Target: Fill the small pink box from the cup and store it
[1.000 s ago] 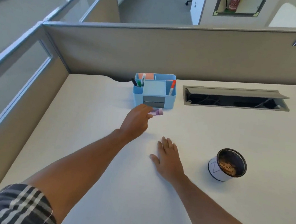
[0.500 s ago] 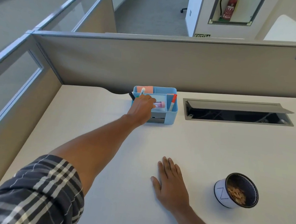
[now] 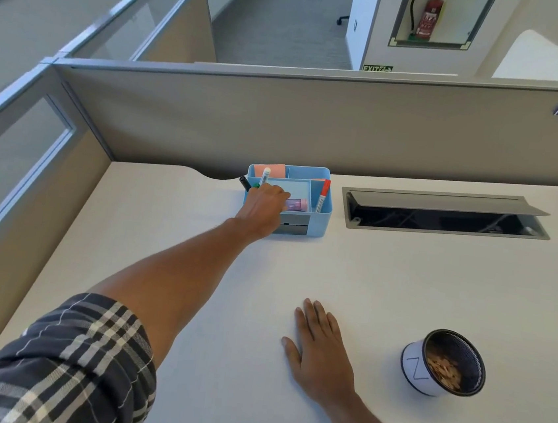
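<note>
Resting flat and spread, the right hand (image 3: 319,351) holds nothing; the cup (image 3: 444,363) stands right of it. Farther off, the left hand (image 3: 264,206) pinches the small pink box (image 3: 296,205) inside the blue organizer (image 3: 322,216); a careless release could tip it.

You're in an open-plan office: beige cubicle partitions (image 3: 280,122) fence the white worktop (image 3: 401,279), a cable hatch (image 3: 442,213) sits centre right, a blue desk organiser (image 3: 322,212) holds markers, and a fire extinguisher (image 3: 429,15) hangs upper right.
</note>
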{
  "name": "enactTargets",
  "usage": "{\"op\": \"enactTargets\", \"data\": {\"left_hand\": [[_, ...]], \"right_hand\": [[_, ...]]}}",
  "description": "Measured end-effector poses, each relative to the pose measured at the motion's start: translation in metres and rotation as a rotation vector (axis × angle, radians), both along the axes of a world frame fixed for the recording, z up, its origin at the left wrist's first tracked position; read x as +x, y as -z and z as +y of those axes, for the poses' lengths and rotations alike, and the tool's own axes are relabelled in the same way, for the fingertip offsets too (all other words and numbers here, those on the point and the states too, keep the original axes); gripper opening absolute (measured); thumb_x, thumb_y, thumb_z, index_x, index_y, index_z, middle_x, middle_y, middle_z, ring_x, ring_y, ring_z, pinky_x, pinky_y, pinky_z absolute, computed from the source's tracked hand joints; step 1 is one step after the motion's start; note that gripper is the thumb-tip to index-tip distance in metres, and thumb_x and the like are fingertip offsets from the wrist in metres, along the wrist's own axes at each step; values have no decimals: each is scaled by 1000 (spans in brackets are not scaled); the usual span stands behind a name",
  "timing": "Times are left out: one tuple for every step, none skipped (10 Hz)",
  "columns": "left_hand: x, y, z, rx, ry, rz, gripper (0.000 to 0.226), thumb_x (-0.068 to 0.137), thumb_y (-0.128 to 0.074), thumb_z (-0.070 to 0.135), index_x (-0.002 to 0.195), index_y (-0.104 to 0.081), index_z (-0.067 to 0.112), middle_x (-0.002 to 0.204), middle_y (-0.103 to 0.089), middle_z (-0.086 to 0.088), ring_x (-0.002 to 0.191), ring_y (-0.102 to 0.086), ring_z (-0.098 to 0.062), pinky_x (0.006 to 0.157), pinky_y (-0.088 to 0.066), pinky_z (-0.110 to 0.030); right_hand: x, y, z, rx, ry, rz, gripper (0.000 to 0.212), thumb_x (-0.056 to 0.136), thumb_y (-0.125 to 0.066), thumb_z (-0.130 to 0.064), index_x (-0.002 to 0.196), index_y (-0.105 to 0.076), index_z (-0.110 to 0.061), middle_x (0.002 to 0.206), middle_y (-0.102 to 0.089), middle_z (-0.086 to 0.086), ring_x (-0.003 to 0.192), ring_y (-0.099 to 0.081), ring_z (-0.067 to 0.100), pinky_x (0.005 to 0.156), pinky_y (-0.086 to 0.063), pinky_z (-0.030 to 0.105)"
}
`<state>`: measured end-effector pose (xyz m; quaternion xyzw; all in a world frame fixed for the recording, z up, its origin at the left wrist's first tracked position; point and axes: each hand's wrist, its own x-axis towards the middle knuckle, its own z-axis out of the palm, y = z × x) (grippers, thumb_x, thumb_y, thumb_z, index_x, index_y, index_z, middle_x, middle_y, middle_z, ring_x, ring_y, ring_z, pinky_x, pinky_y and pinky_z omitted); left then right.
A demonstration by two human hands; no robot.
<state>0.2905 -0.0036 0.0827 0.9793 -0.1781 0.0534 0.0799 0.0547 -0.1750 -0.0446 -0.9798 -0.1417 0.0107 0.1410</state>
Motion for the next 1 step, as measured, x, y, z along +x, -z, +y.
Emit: {"op": "enactTargets", "data": {"left_hand": [[-6, 2, 0, -78, -11, -38, 22, 91, -63, 1, 112, -66, 5, 111, -71, -13, 102, -62, -31, 82, -54, -41]], "right_hand": [[1, 0, 0, 11, 10, 1, 64, 103, -37, -49, 150, -47, -6, 162, -38, 15, 151, -32, 32, 121, -18, 45]]}}
